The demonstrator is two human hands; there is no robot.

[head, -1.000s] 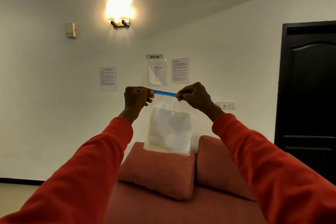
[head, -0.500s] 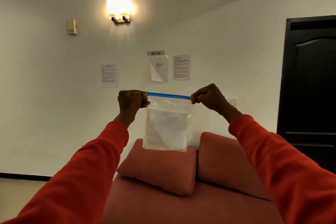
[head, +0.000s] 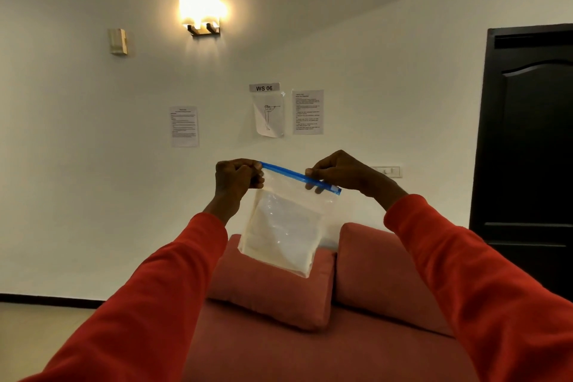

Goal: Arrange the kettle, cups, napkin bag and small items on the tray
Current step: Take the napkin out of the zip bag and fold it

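Nearest, two red sleeves reaching up and forward from the lower corners, both arms raised well above the red sofa point(head: 310, 347). Nothing under the load: held in mid-air, no tray, kettle or cups in view, so no carrying surface to place by.

Farther out, left hand point(head: 237, 178) curled tight on the left end of the blue zip strip point(head: 299, 177), fingers wrapped and thumb pressed over the corner. Right hand point(head: 336, 170) pinching the same strip short of its right end, fingertips point(head: 311, 185) showing below the seal, a stub of blue sticking out past them. Both hands closed on the napkin bag point(head: 285, 226), neither relaxed.

Long axis of the grip running along the seal, tilted: left end higher, right end lower. Clear bag hanging straight down from that line, folded white napkins point(head: 282, 236) settled in its lower part, bottom edge overlapping the sofa cushion point(head: 269, 291) behind it in this view, though well in front of it.

Judged from this: seal probably being pressed closed or checked; whether fully zipped cannot be told. Next, probably lowering toward a tray somewhere below the view, either hand about equally placed to carry.

Beyond, white wall with papers, a lit lamp, dark door at right.
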